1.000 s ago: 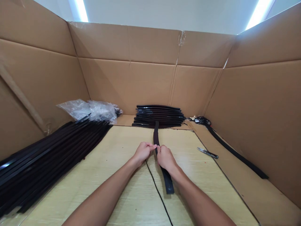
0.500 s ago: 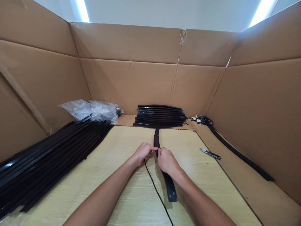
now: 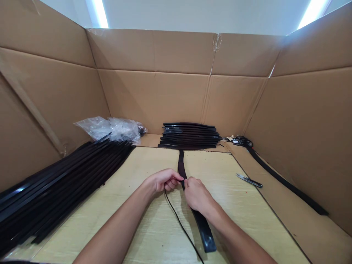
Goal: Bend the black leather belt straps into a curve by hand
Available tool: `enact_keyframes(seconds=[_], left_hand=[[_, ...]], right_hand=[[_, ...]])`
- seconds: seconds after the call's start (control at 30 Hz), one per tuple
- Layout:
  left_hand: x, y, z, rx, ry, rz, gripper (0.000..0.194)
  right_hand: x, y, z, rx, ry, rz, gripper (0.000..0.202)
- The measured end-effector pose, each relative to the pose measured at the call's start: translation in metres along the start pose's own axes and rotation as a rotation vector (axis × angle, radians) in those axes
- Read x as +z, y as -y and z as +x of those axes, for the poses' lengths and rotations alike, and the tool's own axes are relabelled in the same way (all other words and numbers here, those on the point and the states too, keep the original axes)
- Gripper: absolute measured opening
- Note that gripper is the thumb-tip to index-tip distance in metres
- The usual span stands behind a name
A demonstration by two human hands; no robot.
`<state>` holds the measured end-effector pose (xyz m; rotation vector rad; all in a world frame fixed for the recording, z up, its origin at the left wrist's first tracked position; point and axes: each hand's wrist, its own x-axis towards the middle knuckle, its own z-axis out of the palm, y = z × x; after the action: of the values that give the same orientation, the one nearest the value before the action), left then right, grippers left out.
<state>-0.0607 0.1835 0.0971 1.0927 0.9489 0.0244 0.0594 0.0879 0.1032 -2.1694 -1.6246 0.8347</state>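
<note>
A flat black strip (image 3: 203, 228) runs lengthwise over the pale board (image 3: 148, 161), its near end shiny and slightly curled. My right hand (image 3: 194, 189) is closed on the strip's middle, fingertips at its left edge. Touching the same spot from the left, my left hand (image 3: 168, 180) pinches with thumb and forefinger; a thin black cord (image 3: 180, 222) trails from under its curled fingers toward the front edge. What exactly sits between the fingertips is too small to make out.
Long black strips (image 3: 68, 183) lie at left beside a clear plastic bag (image 3: 118, 128). A stack of black strips (image 3: 189, 135) is at the back. Right are small scissors (image 3: 249, 180) and another strip (image 3: 288, 185). Cardboard walls (image 3: 176, 91) surround the board.
My left hand has shifted slightly left and turned, with its fingers more curled. The strip's near end has moved toward me and to the right. The view has shifted a little.
</note>
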Motion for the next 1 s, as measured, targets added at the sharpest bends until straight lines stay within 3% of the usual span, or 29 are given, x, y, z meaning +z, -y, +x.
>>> enact_keyframes(seconds=[0.6, 0.73, 0.83, 1.0], left_hand=[[0.005, 0.001, 0.003, 0.123, -0.100, -0.011, 0.043], [0.006, 0.000, -0.003, 0.203, -0.124, -0.012, 0.048], [0.002, -0.001, -0.007, 0.265, -0.098, -0.024, 0.054], [-0.005, -0.003, -0.009, 0.465, -0.151, -0.066, 0.054]], right_hand=[[-0.001, -0.002, 0.012, -0.011, -0.050, 0.010, 0.062], [0.000, -0.002, 0.013, -0.020, -0.059, 0.043, 0.067], [0.002, -0.002, 0.014, -0.054, -0.136, 0.116, 0.068], [0.000, -0.003, 0.020, -0.178, -0.133, 0.287, 0.073]])
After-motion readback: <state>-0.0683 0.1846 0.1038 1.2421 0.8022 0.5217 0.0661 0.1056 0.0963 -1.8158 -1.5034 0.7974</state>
